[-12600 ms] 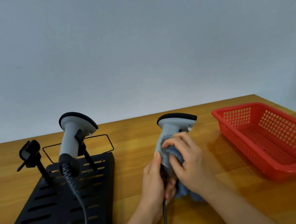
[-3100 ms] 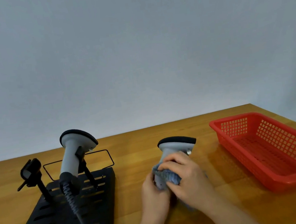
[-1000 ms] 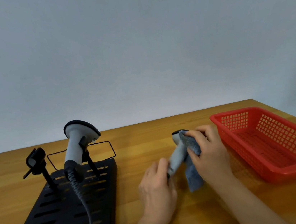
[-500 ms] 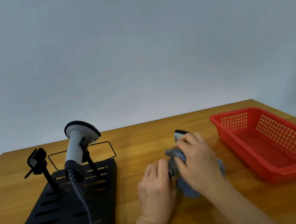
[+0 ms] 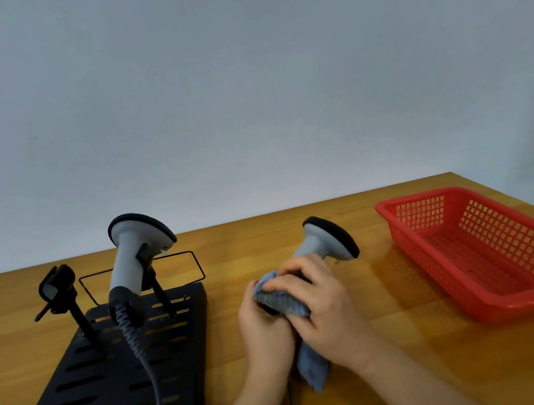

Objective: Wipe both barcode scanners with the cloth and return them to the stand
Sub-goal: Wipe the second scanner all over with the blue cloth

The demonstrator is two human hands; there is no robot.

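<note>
A grey barcode scanner with a black head [image 5: 326, 240] is held above the wooden table, its head tilted up and to the right. My left hand [image 5: 264, 332] grips the lower end of its handle. My right hand [image 5: 323, 307] presses a blue cloth [image 5: 283, 300] around the handle, with the cloth's tail hanging below. A second grey scanner [image 5: 132, 257] rests in the right holder of the black slotted stand [image 5: 80, 396], its coiled cable running down. The stand's left holder [image 5: 58, 294] holds nothing.
A red plastic basket [image 5: 495, 294] with nothing in it stands at the right of the wooden table [image 5: 433, 367]. A thin black wire frame [image 5: 195, 262] sticks out behind the stand. A plain wall fills the background.
The held scanner's head has come up and tilted right, and my right hand with the cloth has slid down from the head to the handle.
</note>
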